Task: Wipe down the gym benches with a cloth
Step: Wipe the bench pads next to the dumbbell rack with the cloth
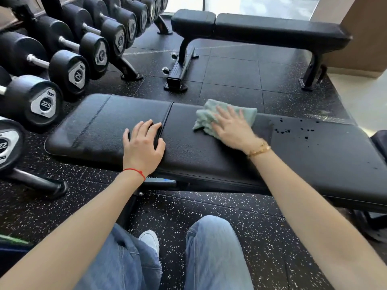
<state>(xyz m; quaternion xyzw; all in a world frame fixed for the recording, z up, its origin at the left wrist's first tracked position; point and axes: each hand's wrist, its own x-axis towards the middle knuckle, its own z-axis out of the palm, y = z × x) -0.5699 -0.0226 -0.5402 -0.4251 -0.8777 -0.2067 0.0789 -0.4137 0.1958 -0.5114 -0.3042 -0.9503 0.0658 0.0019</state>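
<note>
A black padded gym bench (100, 126) lies across the view in front of me, split by a seam into two pads. My left hand (142, 143) rests flat on it beside the seam, fingers spread. My right hand (232, 128) presses a pale green cloth (206, 117) onto the longer pad with straight fingers, partly covering the cloth. Dark wet droplets (293, 128) speckle the pad to the right of the cloth. A second black bench (272, 28) stands farther back.
A rack of black dumbbells (69, 65) lines the left side, close to the near bench's end. Speckled black rubber floor (230, 74) separates the two benches. My knees in jeans (211, 248) and a white shoe (149, 239) are below. A beige wall (366, 38) stands at right.
</note>
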